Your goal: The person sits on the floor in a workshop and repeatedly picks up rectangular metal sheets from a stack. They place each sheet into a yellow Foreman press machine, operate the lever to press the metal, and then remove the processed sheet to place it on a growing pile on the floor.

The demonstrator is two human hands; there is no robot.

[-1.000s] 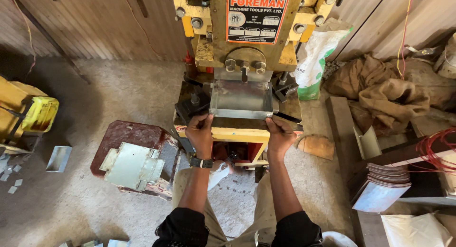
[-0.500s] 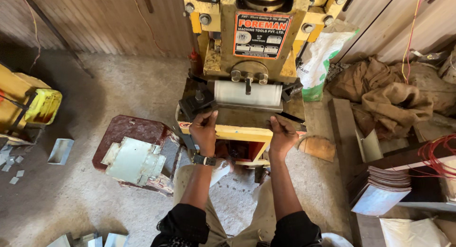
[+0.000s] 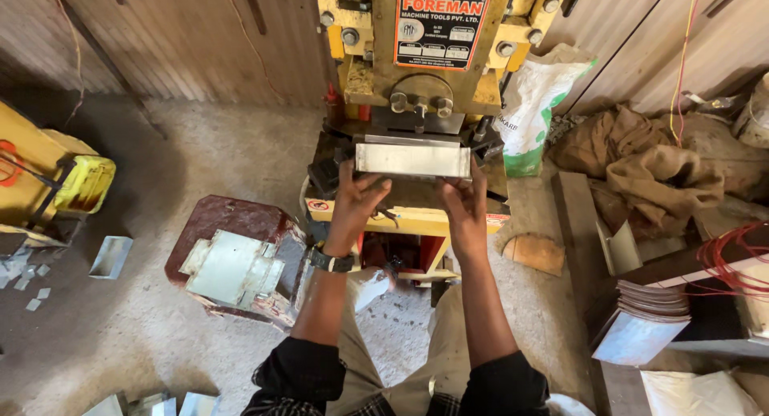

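A shiny rectangular sheet-metal piece (image 3: 412,159) stands on edge at the bed of a yellow press machine (image 3: 424,72). My left hand (image 3: 358,198) grips its left end and my right hand (image 3: 462,198) grips its right end. Both hands sit just in front of the machine's tooling, above the yellow front ledge (image 3: 400,221). A watch is on my left wrist. The underside of the metal piece and the die below it are hidden by my fingers.
A reddish stool (image 3: 232,256) carrying a stack of cut metal sheets (image 3: 228,265) stands to the left. More sheets (image 3: 641,328) lie on a bench at right, with red wire (image 3: 733,260), burlap sacks (image 3: 657,164) and a white bag (image 3: 537,104). A yellow machine (image 3: 48,180) is far left.
The metal piece has been tipped up from lying nearly flat to standing on edge, and both hands have risen with it toward the tooling. The camera view has shifted slightly downward.
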